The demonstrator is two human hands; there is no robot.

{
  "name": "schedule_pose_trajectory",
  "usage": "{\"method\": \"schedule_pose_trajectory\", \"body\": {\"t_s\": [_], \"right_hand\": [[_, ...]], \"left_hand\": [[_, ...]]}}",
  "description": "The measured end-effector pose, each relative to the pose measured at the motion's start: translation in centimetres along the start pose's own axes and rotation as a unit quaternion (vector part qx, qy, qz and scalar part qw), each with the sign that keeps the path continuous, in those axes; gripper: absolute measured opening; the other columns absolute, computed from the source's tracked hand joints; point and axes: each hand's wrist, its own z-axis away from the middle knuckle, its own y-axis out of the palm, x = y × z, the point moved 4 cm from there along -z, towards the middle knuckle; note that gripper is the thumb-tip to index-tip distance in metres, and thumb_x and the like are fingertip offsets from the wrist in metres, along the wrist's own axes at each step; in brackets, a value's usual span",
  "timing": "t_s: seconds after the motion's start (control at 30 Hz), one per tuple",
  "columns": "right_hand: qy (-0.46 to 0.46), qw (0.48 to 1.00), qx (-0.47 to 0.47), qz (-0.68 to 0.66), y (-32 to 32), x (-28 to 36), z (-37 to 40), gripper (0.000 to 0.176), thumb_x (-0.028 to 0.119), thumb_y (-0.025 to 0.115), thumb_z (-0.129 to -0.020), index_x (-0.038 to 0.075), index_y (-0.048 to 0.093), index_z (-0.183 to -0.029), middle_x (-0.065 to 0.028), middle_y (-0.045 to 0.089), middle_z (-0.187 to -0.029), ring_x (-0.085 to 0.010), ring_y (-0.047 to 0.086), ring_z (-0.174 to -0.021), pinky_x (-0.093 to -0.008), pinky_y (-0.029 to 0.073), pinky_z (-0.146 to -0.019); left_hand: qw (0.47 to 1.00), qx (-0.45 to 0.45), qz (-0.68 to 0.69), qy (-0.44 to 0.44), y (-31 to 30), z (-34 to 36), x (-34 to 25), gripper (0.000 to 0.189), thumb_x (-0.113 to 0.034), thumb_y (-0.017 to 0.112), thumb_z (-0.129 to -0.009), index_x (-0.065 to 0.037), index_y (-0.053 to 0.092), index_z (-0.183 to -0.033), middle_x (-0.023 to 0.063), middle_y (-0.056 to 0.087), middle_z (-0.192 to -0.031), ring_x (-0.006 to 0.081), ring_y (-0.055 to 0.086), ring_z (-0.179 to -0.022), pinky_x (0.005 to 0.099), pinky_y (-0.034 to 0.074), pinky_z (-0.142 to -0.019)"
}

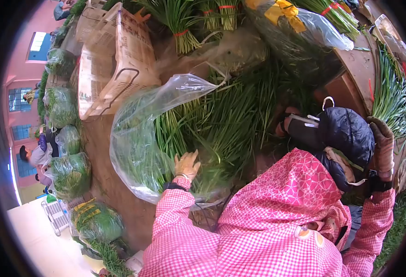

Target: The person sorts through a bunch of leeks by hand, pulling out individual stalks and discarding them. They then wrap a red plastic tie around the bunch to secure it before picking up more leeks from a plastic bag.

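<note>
Fingers apart, my left hand point(186, 165) in a tan glove lies on long green leaves point(212, 120) at the near edge of a clear plastic bag point(136, 143). The leaves fill the open bag and spread to its right. My right hand point(382, 134), in a dirty, darker glove, is beside a dark quilted bundle point(348, 134), near a bunch of green leaves point(390, 92). Its fingers are seen edge-on, so their grip is unclear. Pink patterned cloth point(286, 189) covers my lap.
A pale plastic crate point(120, 64) stands beyond the bag, upper left. Red-tied bunches point(184, 41) lie at the top. Filled bags point(69, 175) line the left, with a person point(41, 152) behind them. A metal rack point(55, 214) stands lower left.
</note>
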Motion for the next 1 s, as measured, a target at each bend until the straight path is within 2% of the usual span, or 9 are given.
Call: {"method": "schedule_pose_trajectory", "body": {"t_s": [0.13, 0.3, 0.53, 0.6, 0.67, 0.73, 0.83, 0.9, 1.0], "right_hand": [[-0.011, 1.000, 0.007, 0.027, 0.2, 0.3, -0.3, 0.018, 0.005, 0.052, -0.087, 0.001, 0.063, -0.101, -0.0038, 0.063, -0.091, -0.0110, 0.056, -0.086, -0.0239, 0.044, -0.079], [0.033, 0.997, -0.002, -0.073, 0.3, -0.8, -0.4, 0.019, 0.005, 0.051, -0.088, 0.001, 0.062, -0.102, -0.0045, 0.063, -0.093, -0.0113, 0.057, -0.085, -0.0239, 0.045, -0.078], [0.023, 0.991, -0.014, -0.131, 0.6, -1.4, -0.7, 0.019, 0.004, 0.052, -0.088, 0.002, 0.062, -0.103, -0.0044, 0.063, -0.095, -0.0110, 0.058, -0.086, -0.0237, 0.046, -0.078], [0.027, 0.989, -0.032, -0.143, 0.6, -1.5, -0.3, 0.019, 0.004, 0.052, -0.088, 0.002, 0.062, -0.104, -0.0045, 0.063, -0.096, -0.0111, 0.058, -0.087, -0.0237, 0.046, -0.078], [0.037, 0.989, -0.043, -0.134, 0.5, -1.8, -0.4, 0.020, 0.004, 0.052, -0.088, 0.002, 0.062, -0.104, -0.0047, 0.063, -0.096, -0.0114, 0.058, -0.087, -0.0237, 0.046, -0.079], [0.039, 0.987, -0.034, -0.153, 0.3, -2.3, -0.4, 0.020, 0.005, 0.053, -0.087, 0.001, 0.061, -0.105, -0.0058, 0.063, -0.099, -0.0127, 0.058, -0.091, -0.0249, 0.046, -0.082], [0.063, 0.975, -0.001, -0.215, 0.3, -4.0, -0.4, 0.025, 0.007, 0.053, -0.086, 0.000, 0.058, -0.110, -0.0081, 0.061, -0.106, -0.0164, 0.058, -0.098, -0.0290, 0.045, -0.089], [0.063, 0.959, 0.016, -0.277, 0.7, -4.4, -0.1, 0.028, 0.008, 0.053, -0.086, 0.000, 0.056, -0.112, -0.0090, 0.060, -0.109, -0.0184, 0.057, -0.100, -0.0310, 0.044, -0.090], [0.055, 0.955, 0.036, -0.289, 0.0, -6.4, -0.4, 0.034, 0.011, 0.053, -0.085, -0.001, 0.053, -0.117, -0.0103, 0.058, -0.114, -0.0211, 0.056, -0.103, -0.0337, 0.043, -0.093]], "left_hand": [[0.981, 0.046, -0.185, 0.027, 2.8, 3.1, 4.2, 0.065, -0.032, 0.059, -0.078, -0.017, 0.034, -0.136, 0.0071, 0.023, -0.144, 0.0231, 0.014, -0.136, 0.0461, 0.005, -0.111], [0.975, 0.190, -0.096, -0.055, 0.5, 1.5, 1.8, 0.056, -0.027, 0.055, -0.080, -0.013, 0.040, -0.132, 0.0126, 0.037, -0.136, 0.0275, 0.032, -0.128, 0.0419, 0.025, -0.107], [0.904, -0.329, 0.218, 0.164, -5.3, -8.8, -5.8, 0.035, -0.012, 0.048, -0.085, -0.009, 0.053, -0.119, 0.0118, 0.058, -0.113, 0.0240, 0.060, -0.095, 0.0333, 0.049, -0.080], [0.899, -0.156, 0.406, -0.045, -2.2, -13.7, -3.5, 0.043, -0.012, 0.049, -0.085, -0.007, 0.045, -0.127, 0.0135, 0.057, -0.117, 0.0231, 0.058, -0.102, 0.0309, 0.048, -0.079], [0.726, -0.027, 0.629, -0.277, 0.1, -14.5, -2.6, 0.045, -0.009, 0.050, -0.086, -0.002, 0.042, -0.129, 0.0114, 0.060, -0.113, 0.0234, 0.058, -0.102, 0.0313, 0.047, -0.080], [0.926, -0.063, 0.332, -0.167, 6.0, -16.3, 2.4, 0.049, -0.015, 0.053, -0.085, -0.003, 0.040, -0.131, 0.0120, 0.060, -0.112, 0.0243, 0.058, -0.102, 0.0345, 0.046, -0.082], [0.997, 0.058, 0.001, -0.057, 1.4, -8.6, 0.4, 0.067, -0.023, 0.058, -0.080, -0.008, 0.028, -0.138, 0.0108, 0.037, -0.137, 0.0225, 0.039, -0.124, 0.0409, 0.030, -0.100], [0.938, 0.149, -0.300, 0.091, 2.7, -5.3, 2.2, 0.067, -0.018, 0.050, -0.082, -0.010, 0.019, -0.141, 0.0060, 0.009, -0.150, 0.0178, 0.011, -0.137, 0.0460, 0.011, -0.109], [0.898, 0.093, -0.422, 0.083, 5.0, -4.8, 3.2, 0.064, -0.017, 0.045, -0.085, -0.011, 0.016, -0.142, 0.0080, 0.006, -0.150, 0.0216, 0.007, -0.138, 0.0478, 0.007, -0.109]]}}
